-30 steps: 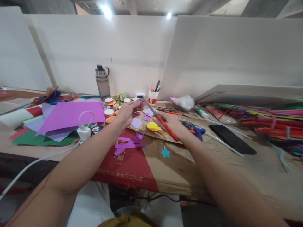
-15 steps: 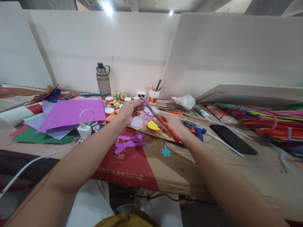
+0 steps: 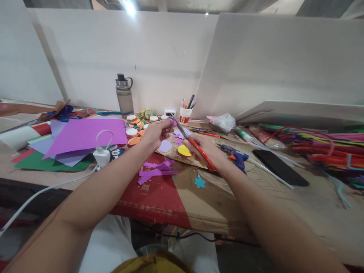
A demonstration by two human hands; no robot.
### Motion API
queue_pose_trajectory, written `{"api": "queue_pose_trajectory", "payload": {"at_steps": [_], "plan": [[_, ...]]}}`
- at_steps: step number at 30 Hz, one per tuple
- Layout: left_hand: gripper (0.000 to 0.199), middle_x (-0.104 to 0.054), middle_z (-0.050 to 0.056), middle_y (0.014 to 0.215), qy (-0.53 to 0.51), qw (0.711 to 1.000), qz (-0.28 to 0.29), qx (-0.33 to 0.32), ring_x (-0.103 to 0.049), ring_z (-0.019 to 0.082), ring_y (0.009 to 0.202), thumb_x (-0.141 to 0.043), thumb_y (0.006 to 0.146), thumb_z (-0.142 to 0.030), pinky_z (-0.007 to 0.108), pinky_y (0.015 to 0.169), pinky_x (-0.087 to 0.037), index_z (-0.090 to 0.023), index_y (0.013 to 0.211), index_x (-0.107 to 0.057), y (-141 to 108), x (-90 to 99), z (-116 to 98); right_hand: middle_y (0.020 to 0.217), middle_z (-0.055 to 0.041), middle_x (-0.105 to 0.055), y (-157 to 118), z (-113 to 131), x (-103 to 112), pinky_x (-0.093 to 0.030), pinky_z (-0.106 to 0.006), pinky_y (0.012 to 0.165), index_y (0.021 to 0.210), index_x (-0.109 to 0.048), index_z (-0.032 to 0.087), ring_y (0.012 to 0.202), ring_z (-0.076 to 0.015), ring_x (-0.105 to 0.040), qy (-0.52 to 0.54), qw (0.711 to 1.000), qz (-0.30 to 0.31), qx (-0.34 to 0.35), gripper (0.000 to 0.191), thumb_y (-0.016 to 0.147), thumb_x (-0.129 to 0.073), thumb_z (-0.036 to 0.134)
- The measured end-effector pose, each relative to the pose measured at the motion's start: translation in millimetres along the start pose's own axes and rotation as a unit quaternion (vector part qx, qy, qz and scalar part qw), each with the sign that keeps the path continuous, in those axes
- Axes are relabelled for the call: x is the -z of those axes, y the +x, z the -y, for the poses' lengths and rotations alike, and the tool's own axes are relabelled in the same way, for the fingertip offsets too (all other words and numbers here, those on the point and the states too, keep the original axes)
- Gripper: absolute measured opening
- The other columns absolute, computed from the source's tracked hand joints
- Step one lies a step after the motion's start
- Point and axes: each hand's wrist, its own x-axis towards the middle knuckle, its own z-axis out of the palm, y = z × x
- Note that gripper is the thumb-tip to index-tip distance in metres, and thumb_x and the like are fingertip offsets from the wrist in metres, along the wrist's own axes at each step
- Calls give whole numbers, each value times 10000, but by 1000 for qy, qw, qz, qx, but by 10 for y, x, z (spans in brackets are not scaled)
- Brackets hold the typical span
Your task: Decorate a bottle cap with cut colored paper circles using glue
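My left hand (image 3: 159,132) pinches a small piece of purple paper (image 3: 173,120) by its edge. Red-handled scissors (image 3: 196,146) are in my right hand (image 3: 200,146), their blades pointing up and left against that piece. Whether the blades are parted is hard to make out. Small purple scraps (image 3: 178,141) lie under the blades, close to a lilac disc (image 3: 165,146) and a yellow disc (image 3: 184,151). Purple paper strips (image 3: 157,171) are crossed on the red part of the cardboard (image 3: 153,206), nearer to me.
At left are stacked coloured paper sheets (image 3: 88,132) and a white charger (image 3: 101,156) with its cable. A water bottle (image 3: 124,96) and a paper cup (image 3: 185,113) of pens stand behind. On the right lie a glue gun (image 3: 237,157), a black phone (image 3: 280,167) and coloured pipe cleaners (image 3: 321,148).
Both hands keep nearly the same pose, with the scissors still at the purple paper. The whole view has shifted very slightly.
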Motion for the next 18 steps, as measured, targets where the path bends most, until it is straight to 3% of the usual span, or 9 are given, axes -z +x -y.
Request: {"api": "queue_pose_trajectory", "payload": {"at_steps": [18], "plan": [[72,-725,44,763,-23,1000,3,8,-615,75,591,-726,728,-205,172,470,-390,-145,764,-709,-39,-24,-18,577,36,-463,-31,0,-56,-341,-256,506,690,-449,219,523,-114,-435,46,999,-11,-23,397,865,-518,569]]}}
